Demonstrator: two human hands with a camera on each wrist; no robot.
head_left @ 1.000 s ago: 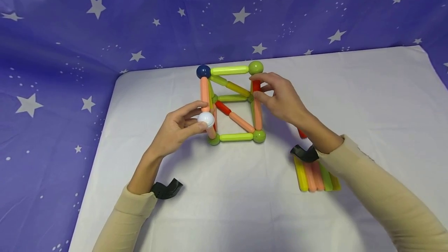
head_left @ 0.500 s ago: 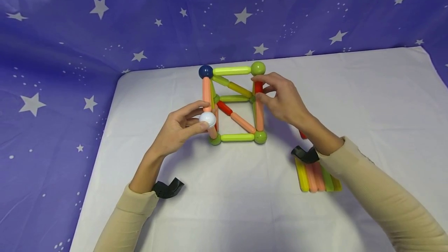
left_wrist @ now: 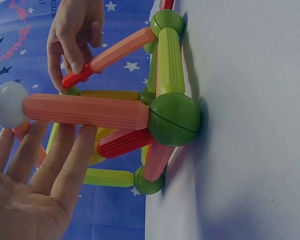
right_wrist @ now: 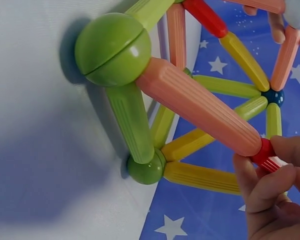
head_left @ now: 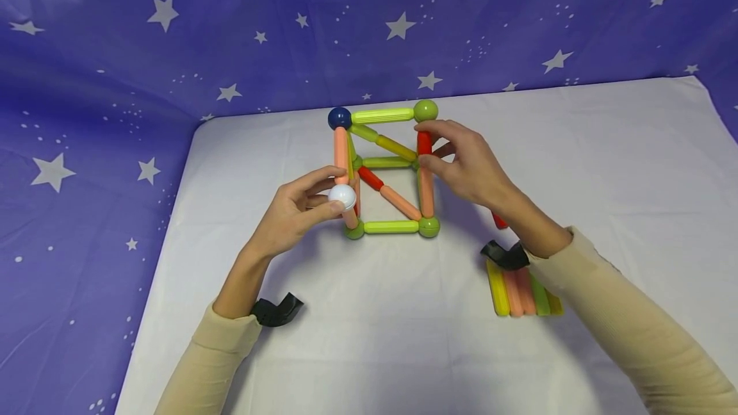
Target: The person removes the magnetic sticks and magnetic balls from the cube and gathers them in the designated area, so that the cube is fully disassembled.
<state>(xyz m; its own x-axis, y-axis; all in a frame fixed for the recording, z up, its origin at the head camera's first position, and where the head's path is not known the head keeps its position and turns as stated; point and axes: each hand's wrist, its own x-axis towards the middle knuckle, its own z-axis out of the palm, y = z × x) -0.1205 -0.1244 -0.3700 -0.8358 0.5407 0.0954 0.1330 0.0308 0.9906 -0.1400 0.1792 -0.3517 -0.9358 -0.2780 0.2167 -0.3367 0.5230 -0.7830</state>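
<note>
Red rod (head_left: 424,143), right side | right hand (head_left: 466,164) pinches it, perhaps to align with pink rod (head_left: 426,194) | left hand (head_left: 293,215) grips white ball (head_left: 342,196), near left, likely bracing frame (head_left: 391,227)

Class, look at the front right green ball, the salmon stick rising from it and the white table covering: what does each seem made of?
Green ball: probably hard plastic, glossy, with bright highlights and a seam.
Salmon stick: likely moulded plastic, softer sheen, with straight lengthwise ridges.
White table covering: apparently matte cloth, from its faint creases, though plastic sheeting is possible.
</note>
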